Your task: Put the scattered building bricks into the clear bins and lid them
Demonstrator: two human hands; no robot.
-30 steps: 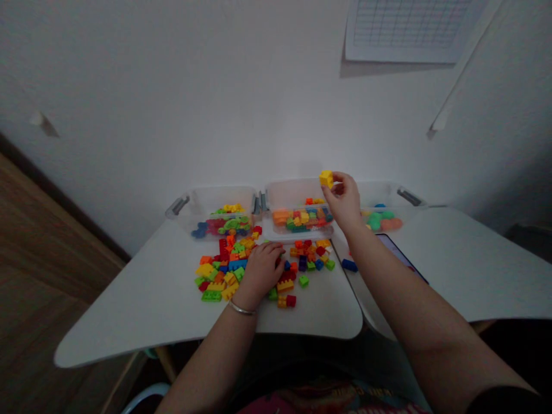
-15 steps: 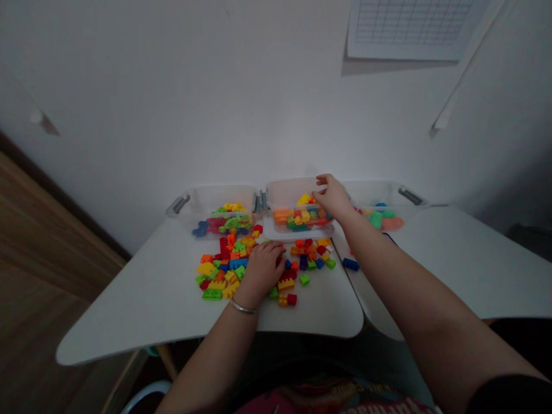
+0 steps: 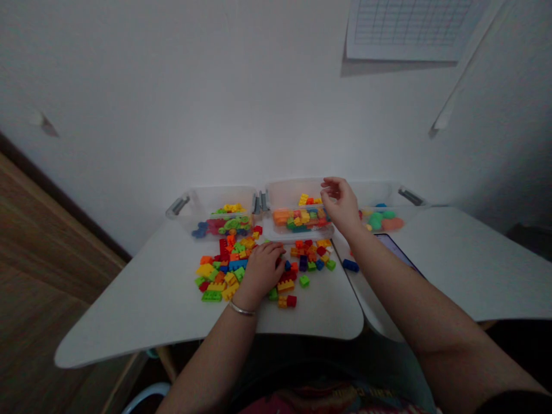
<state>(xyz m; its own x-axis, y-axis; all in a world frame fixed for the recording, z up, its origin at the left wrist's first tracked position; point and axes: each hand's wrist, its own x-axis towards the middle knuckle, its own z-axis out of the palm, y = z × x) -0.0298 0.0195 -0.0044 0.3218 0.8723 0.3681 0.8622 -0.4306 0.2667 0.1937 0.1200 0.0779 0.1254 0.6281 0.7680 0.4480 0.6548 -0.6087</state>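
Observation:
My left hand (image 3: 264, 267) lies palm down on the heap of colourful toy building bricks (image 3: 239, 264), fingers stretched forward and thumb apart; the bricks under its palm are hidden. A silver bangle (image 3: 241, 309) circles that wrist. Raised over the right side of the middle clear plastic bin (image 3: 287, 188), my right hand (image 3: 338, 202) is open with thumb and fingers apart, and no brick shows in it. Inside this bin are orange, yellow, green and red bricks (image 3: 302, 217). More loose bricks (image 3: 308, 251) lie on the table in front of it.
A left clear bin (image 3: 215, 195) holds yellow, green, red and blue pieces. Green and salmon pieces (image 3: 383, 221) lie in the right bin (image 3: 390, 192). A phone (image 3: 394, 251) is partly behind my right forearm, near a blue brick (image 3: 351, 265). The white table (image 3: 150, 299) meets the wall behind.
My right hand has shifted slightly right over the middle bin, uncovering more of its yellow bricks. More of the phone shows beside the forearm. My left hand stays on the heap.

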